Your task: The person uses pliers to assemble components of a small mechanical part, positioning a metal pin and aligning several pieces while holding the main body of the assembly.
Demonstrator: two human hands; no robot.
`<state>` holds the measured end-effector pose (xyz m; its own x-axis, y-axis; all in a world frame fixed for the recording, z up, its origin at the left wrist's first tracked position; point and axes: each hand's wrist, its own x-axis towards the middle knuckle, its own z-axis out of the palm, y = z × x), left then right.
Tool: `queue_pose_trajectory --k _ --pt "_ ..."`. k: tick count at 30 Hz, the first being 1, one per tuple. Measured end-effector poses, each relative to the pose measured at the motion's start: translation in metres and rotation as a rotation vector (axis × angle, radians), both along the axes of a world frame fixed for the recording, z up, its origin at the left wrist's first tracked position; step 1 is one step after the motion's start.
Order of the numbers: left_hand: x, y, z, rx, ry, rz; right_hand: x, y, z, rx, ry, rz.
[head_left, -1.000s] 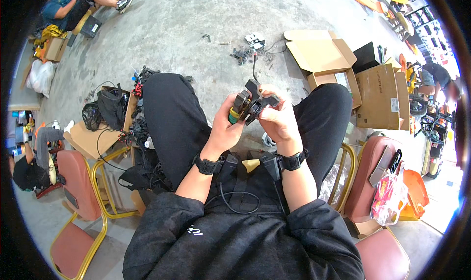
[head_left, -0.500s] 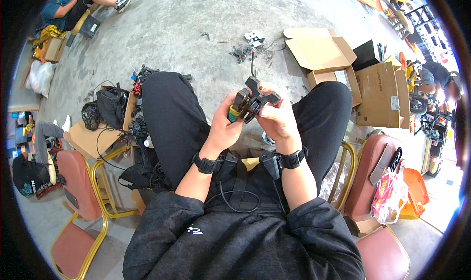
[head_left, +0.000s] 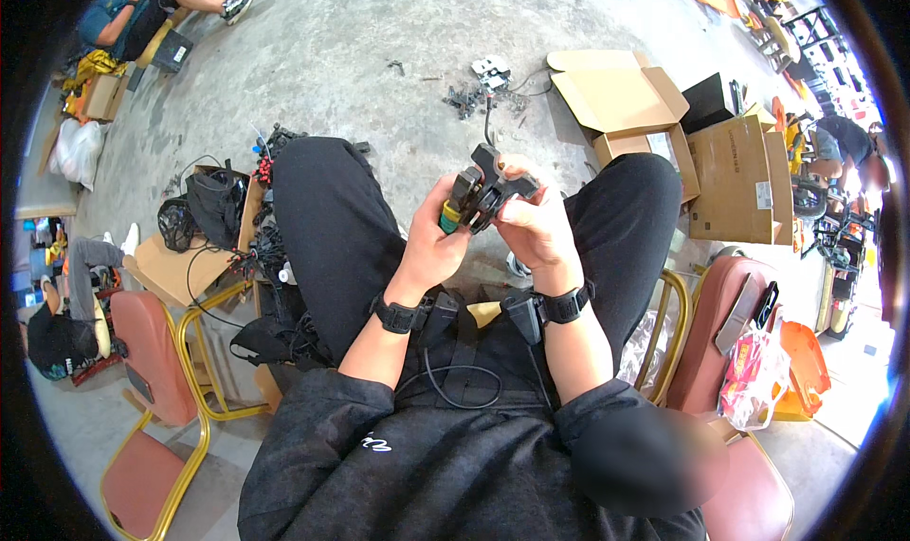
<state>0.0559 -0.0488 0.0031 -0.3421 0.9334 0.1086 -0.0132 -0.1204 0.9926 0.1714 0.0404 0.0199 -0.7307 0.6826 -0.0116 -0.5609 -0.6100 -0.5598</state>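
Above my lap, between my knees, both hands hold one black device (head_left: pixel 489 192) with several stubby arms and a cable at its top. My left hand (head_left: pixel 434 242) is closed round its left side. A green and yellow handle (head_left: pixel 449 219) pokes out at those fingers; what tool it belongs to is hidden. On the device's right side my right hand (head_left: pixel 538 220) grips, thumb near the middle and fingers behind it. The thin black cable (head_left: pixel 488 119) runs from the device toward a white and black part (head_left: pixel 492 73) on the floor.
Small black pieces (head_left: pixel 464 101) lie beside that part. An open cardboard box (head_left: pixel 616 95) and a taller carton (head_left: pixel 730 183) stand right. Left are black bags (head_left: pixel 216 200), cables and a pink chair (head_left: pixel 152 351). A blurred dark shape (head_left: pixel 635 460) overlaps my right sleeve. Other people sit around the edges.
The black device has turned slightly in my hands, and my right thumb has shifted a little over it. The blurred dark shape has appeared at lower right.
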Motion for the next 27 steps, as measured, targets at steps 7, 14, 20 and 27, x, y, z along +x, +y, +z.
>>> queue_pose_trajectory --k 7,14,20,27 --pt "0.0004 0.0008 -0.0010 0.009 -0.002 0.003 -0.0004 -0.0008 0.0007 -0.013 0.001 -0.003" --pt "-0.0002 -0.0004 -0.0011 0.013 0.015 -0.004 -0.0012 -0.0015 0.0002 -0.017 0.002 -0.002" --pt "0.0013 0.0007 -0.0003 0.011 0.001 0.002 -0.0007 -0.0006 0.0005 -0.038 -0.018 0.000" --pt "0.0016 0.0014 -0.0076 -0.033 -0.055 -0.009 -0.0014 0.0002 -0.0008 0.005 -0.083 -0.011"
